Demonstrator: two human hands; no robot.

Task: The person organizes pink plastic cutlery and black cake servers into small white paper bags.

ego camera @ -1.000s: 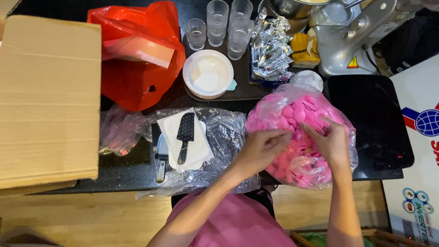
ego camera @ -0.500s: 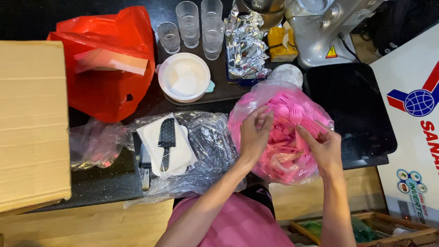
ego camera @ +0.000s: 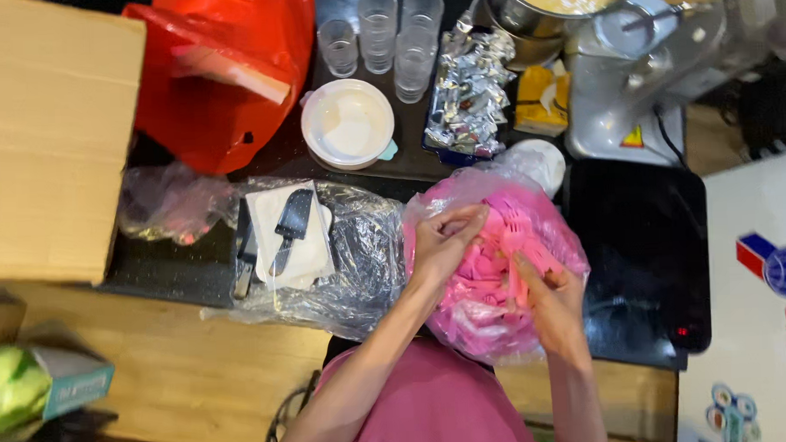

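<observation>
Pink plastic pieces [ego camera: 498, 243] fill a clear bag [ego camera: 488, 327] gripped by both hands, left [ego camera: 442, 241], right [ego camera: 552, 298].

Clear plastic bag [ego camera: 490, 270] stuffed w/ pink plastic pieces [ego camera: 487, 283], prob. small forks/spoons, can't tell which. Bag bulges round, crinkled film, glossy highlights on top. Sits at near edge of black counter, partly overhanging toward the person, just right of a crumpled clear wrap. Mouth of bag faces up and is pulled open at top-centre; pink pieces piled loose inside, jumbled at all angles, a few pointing up near the opening. Lower part sags, pieces packed dense.
</observation>
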